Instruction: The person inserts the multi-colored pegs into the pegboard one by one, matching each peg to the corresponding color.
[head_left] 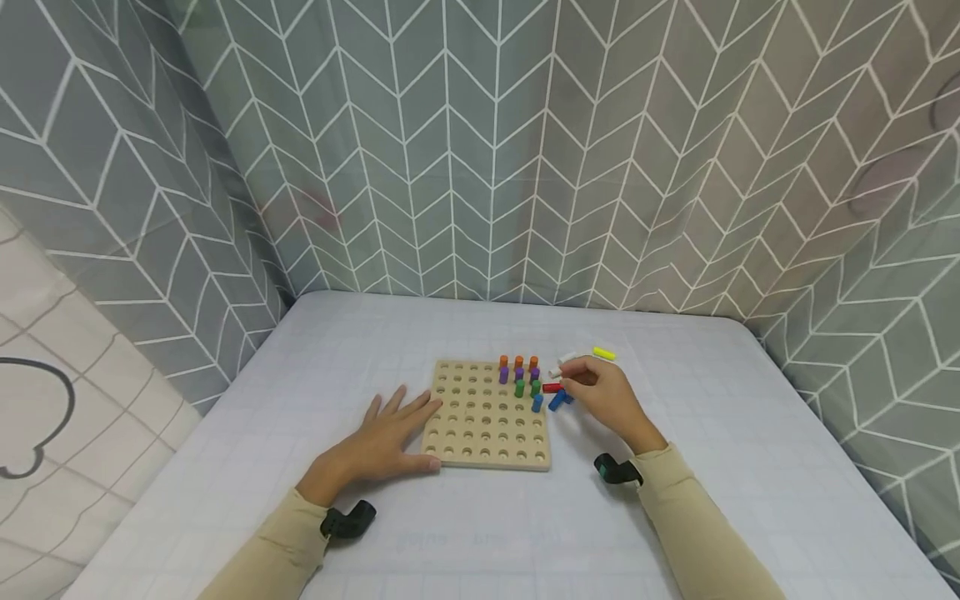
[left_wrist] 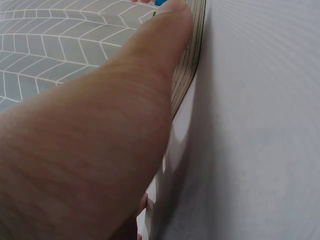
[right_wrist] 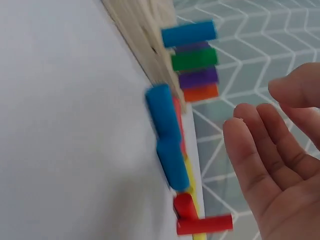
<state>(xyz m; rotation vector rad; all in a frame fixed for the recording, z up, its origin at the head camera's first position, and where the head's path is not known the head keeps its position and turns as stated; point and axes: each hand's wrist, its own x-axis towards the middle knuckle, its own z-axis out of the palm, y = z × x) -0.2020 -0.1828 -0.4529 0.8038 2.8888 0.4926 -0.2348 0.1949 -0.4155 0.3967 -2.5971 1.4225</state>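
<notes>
A square wooden peg board [head_left: 486, 433] lies on the table with rows of round holes. Three orange pegs [head_left: 519, 362], three purple pegs [head_left: 504, 376], two green pegs [head_left: 520, 389] and one blue peg [head_left: 537, 404] stand upright at its right side. My left hand [head_left: 382, 442] rests at the board's left edge, fingers spread and thumb by the near corner. Over the loose pegs to the board's right is my right hand [head_left: 600, 392]; the right wrist view shows its thumb apart from the fingers [right_wrist: 242, 145], with nothing between them. Loose blue pegs [right_wrist: 165, 115] lie below it.
Beside the board lie a red peg [head_left: 551, 387], white pegs [head_left: 567, 357] and, farther back, a yellow peg [head_left: 603, 353]. A patterned curtain [head_left: 480, 167] hangs behind the pale table [head_left: 480, 542] and along both sides.
</notes>
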